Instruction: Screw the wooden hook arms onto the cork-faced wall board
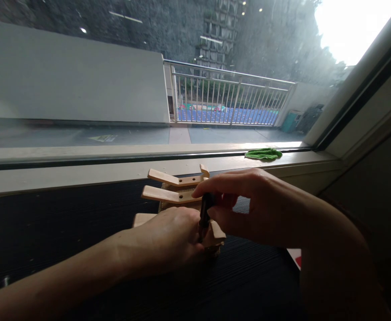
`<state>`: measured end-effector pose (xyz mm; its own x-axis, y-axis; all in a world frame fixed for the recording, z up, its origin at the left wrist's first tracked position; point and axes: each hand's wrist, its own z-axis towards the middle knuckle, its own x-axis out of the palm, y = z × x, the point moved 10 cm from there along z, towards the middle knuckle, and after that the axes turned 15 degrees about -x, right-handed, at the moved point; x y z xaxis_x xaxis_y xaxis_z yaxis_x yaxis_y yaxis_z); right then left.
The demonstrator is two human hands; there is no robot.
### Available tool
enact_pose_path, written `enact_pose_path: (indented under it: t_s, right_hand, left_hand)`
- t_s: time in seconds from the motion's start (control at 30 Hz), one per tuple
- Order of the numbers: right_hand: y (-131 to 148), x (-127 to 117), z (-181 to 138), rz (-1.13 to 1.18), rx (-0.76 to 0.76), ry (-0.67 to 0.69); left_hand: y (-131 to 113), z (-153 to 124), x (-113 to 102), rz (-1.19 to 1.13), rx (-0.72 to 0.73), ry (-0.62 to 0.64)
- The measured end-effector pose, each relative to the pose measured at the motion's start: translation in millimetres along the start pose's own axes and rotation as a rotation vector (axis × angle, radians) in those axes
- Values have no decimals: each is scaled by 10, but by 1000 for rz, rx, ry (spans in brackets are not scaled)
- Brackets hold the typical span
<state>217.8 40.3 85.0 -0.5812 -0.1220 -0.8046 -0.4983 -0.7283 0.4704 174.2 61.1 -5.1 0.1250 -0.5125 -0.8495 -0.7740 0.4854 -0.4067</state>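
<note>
My right hand point(249, 200) pinches the black handle of a short screwdriver point(206, 209), which stands nearly upright with its tip down by the wood. Palm down, my left hand point(177, 229) is closed over the nearest bent wooden strip point(143, 220); its fingertips are mostly hidden beneath it and close to the screwdriver tip. Behind it lie a middle bent strip point(162, 194) and a far bent strip point(165, 177), both pale with dark round holes. These strips rest across a rough brown base point(164, 205), largely covered by my hands.
The work sits on a black wood-grain table point(81, 214). Beyond it runs a white window sill point(64, 176) with a green cloth point(264, 154) on it. Outside the glass is a metal railing point(232, 96). A white and red item point(295, 257) shows beside my right forearm.
</note>
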Motion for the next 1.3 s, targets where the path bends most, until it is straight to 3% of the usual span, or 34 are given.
enact_pose_path:
  t_s: [0.2,0.63,0.83,1.3]
  right_hand:
    - [-62,-51,-11,-71,35,-30]
    - [-42,-49,2,-140,1,-17]
    - [-103,-45,-13,-177,69,-6]
    - [-30,43,11,-23,7,36]
  left_hand:
    - [64,7,-26,37,-77,-30]
    - [-8,10,1,-29,26,16]
    - [26,8,17,10,-17,20]
    - [83,27,-2,46,-20,-42]
